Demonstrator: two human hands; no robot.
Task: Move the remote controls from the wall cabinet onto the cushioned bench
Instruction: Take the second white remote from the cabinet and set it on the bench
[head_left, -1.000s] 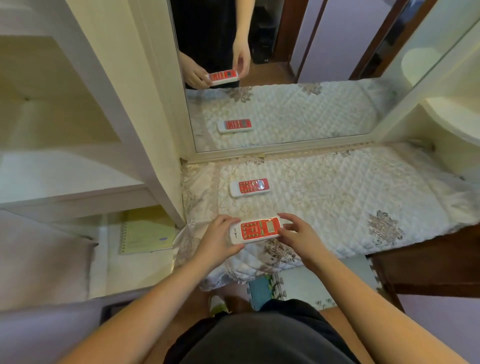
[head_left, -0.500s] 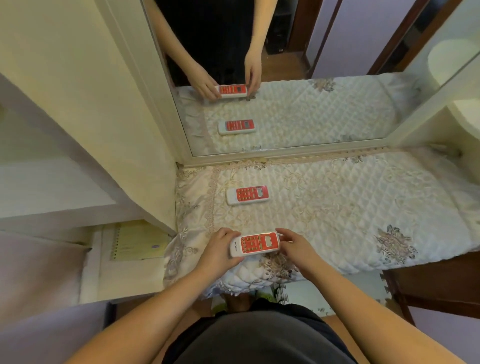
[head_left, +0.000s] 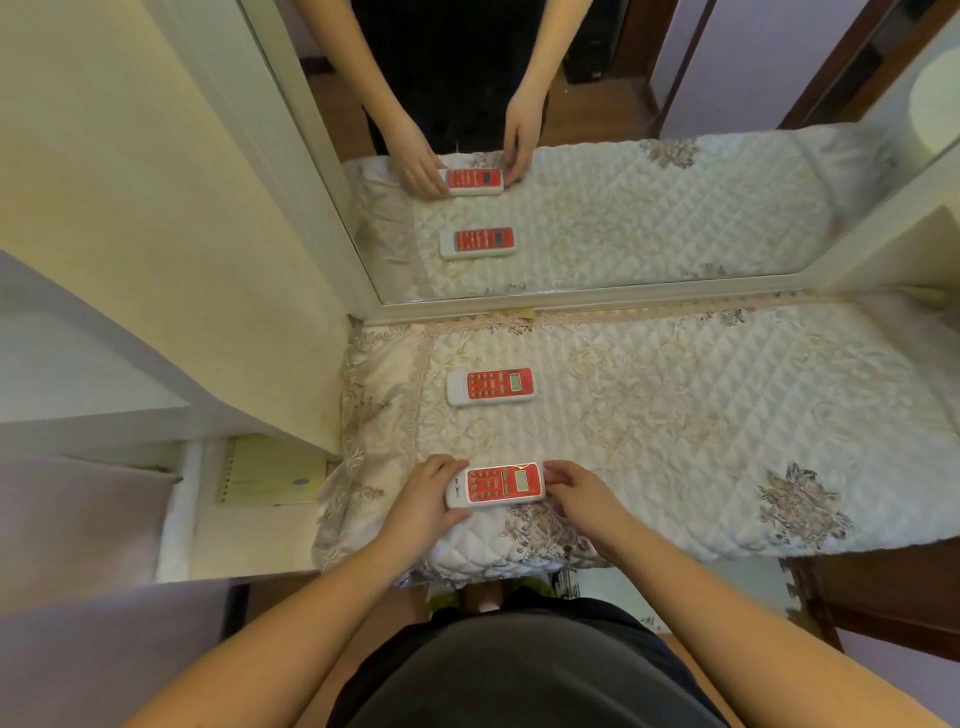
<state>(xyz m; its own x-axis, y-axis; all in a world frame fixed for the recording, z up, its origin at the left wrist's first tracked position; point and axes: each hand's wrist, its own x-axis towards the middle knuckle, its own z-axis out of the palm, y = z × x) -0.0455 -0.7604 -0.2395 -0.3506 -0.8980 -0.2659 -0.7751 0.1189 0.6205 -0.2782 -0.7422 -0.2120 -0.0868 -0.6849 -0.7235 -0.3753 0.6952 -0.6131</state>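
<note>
Two white remote controls with red button panels are over the quilted cream cushion of the bench (head_left: 727, 415). One remote (head_left: 491, 386) lies flat toward the mirror, untouched. The nearer remote (head_left: 496, 485) sits low at the cushion's front edge, held at both ends: my left hand (head_left: 423, 499) grips its left end and my right hand (head_left: 576, 491) pinches its right end. Whether it rests fully on the fabric I cannot tell.
A large mirror (head_left: 597, 156) stands behind the bench and reflects both remotes and my hands. The cream wall cabinet (head_left: 156, 234) rises at the left, with a yellow notebook (head_left: 270, 470) on a low shelf. A dark wooden frame (head_left: 883, 597) shows at the lower right.
The remote in both hands has come down from mid-air to the front of the cushion. My view has tilted downward and shifted toward the bench.
</note>
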